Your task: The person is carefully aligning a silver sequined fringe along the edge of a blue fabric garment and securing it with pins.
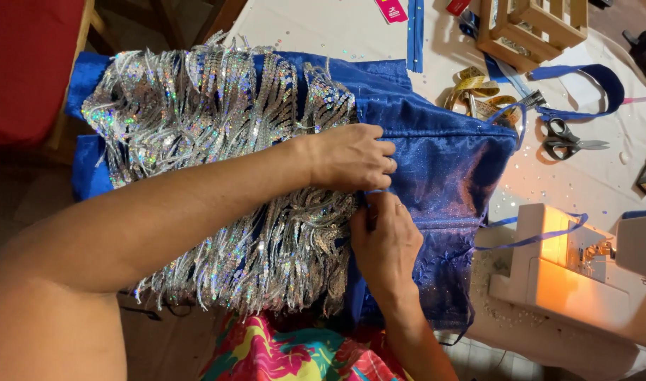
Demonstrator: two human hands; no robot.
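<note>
White worktop (591, 180), head view: blue garment (443, 162) with silver sequin fringe (217, 127) at its near left edge. Left hand (352, 156) presses flat, fingers curled; right hand (386, 236) pinches the fringe's edge. Best kept taut, fringe aligned. Scissors (568, 140), sewing machine (570, 275) at right edge.

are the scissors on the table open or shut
Shut. The scissors lie flat on the white table, blades together in one closed point aimed right, the two black handle loops side by side. Neither hand touches them.
</note>
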